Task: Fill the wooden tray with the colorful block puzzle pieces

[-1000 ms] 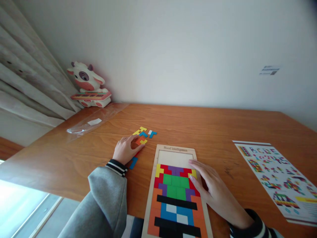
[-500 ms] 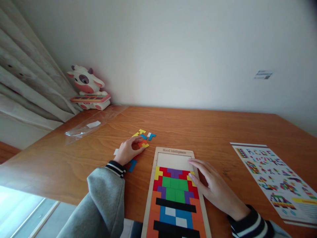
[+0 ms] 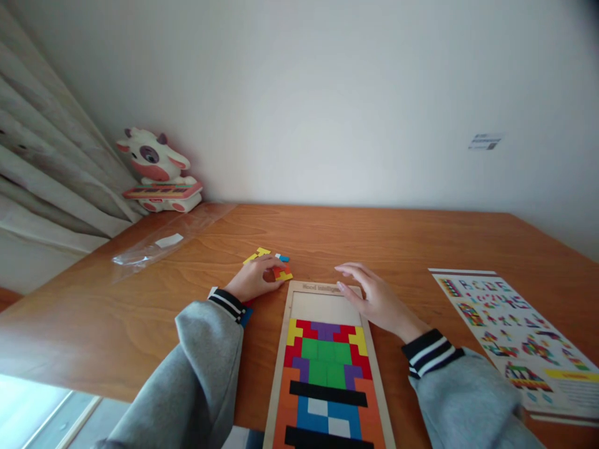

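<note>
Left of the tray's top end, my left hand (image 3: 255,279) has its fingers closed on orange and yellow pieces (image 3: 283,273); whether they are separate pieces I cannot tell. My right hand (image 3: 374,299) hovers over the tray's top right corner, fingers apart and holding nothing. The wooden tray (image 3: 284,349) holds rows of colored blocks, with green blocks (image 3: 326,353) in the middle and black bars lower down. Its top section shows bare pale wood. Yellow pieces (image 3: 262,251) and a blue piece (image 3: 283,257) lie just beyond my left hand.
A printed pattern sheet (image 3: 515,337) lies on the right of the table. At the back left are a clear plastic bag (image 3: 154,249) and a cow toy with a keyboard (image 3: 161,171). Another blue piece (image 3: 246,317) is partly under my left cuff.
My left hand has moved slightly right with the orange and yellow pieces, nearer the tray. My right hand has left the tray's right edge and moved up and left.
</note>
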The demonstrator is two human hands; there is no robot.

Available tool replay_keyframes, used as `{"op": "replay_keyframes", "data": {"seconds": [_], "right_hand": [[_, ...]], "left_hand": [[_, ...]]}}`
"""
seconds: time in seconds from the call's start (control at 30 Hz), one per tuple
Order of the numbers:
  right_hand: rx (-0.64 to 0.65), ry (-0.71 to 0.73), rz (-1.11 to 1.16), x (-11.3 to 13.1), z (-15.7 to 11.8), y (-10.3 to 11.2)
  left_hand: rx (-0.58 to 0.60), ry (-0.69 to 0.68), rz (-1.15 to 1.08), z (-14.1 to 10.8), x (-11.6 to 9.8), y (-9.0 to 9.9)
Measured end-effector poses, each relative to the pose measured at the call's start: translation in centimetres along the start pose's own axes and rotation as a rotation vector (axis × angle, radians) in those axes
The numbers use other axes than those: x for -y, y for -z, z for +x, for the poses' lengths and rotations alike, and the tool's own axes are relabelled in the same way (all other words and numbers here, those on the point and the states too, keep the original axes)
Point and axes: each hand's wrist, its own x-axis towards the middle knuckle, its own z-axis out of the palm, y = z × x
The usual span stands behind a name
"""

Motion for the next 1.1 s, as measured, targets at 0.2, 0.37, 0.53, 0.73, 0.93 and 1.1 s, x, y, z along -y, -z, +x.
{"op": "replay_keyframes", "data": {"seconds": [0.2,0.37,0.53,0.73,0.93,1.1], "right_hand": [[0.027,-0.032,-0.015,-1.2,-0.9,-1.0],[0.044,-0.018,-0.054,-1.1,-1.2,-1.0],[0.034,-0.001,-0.072,-0.7,-1.1,-1.0],[0.035,-0.082,0.160,1.1,-1.0,-1.4],[0.144,-0.383,0.551,2.7,-0.9,-2.0],[0.191,-0.551,0.868,2.6,-0.6,-2.2]], "left_hand": [[-0.080,-0.123,0.035,0.1,0.0,-1.6],[-0.143,-0.155,0.055,-0.6,0.2,-2.4],[-0.281,-0.151,-0.005,-0.4,-1.2,-2.5],[-0.295,-0.297,-0.131,-0.2,-4.9,-3.1],[-0.206,-0.548,-0.192,-0.4,-6.9,-3.5],[-0.211,-0.576,-0.199,-0.4,-6.9,-3.4]]}}
